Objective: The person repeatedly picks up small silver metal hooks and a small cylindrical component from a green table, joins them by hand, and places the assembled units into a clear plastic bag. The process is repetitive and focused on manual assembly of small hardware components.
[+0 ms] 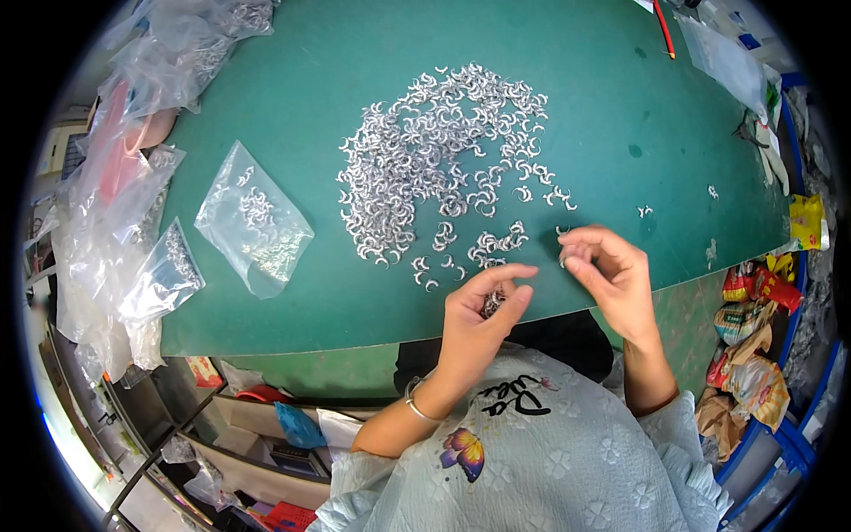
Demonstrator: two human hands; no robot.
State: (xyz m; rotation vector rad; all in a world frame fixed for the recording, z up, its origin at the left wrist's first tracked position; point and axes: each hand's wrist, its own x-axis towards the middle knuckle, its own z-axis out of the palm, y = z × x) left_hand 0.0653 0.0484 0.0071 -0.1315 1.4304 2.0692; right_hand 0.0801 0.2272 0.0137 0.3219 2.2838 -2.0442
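Observation:
My left hand (pixel 474 315) is by the near edge of the green table (pixel 292 80), its fingers curled around several small silver crescent-shaped metal pieces (pixel 492 304). Opposite it, my right hand (pixel 619 277) is bent with the thumb and fingers close together, and a small crescent piece (pixel 562 262) shows at the fingertips. Another crescent piece (pixel 563 230) appears at the index finger; whether it is touched I cannot tell. Just beyond both hands spreads a big loose pile of the same crescent pieces (pixel 381 199), with small clusters (pixel 487 246) straying toward me.
Left of the pile lies a clear plastic bag (pixel 257 222) of similar pieces, with a smaller bag (pixel 168 273) beside it. More plastic bags (pixel 168 66) crowd the left edge. A red pencil (pixel 665 31) lies far right. A few pieces (pixel 644 212) sit apart on the right.

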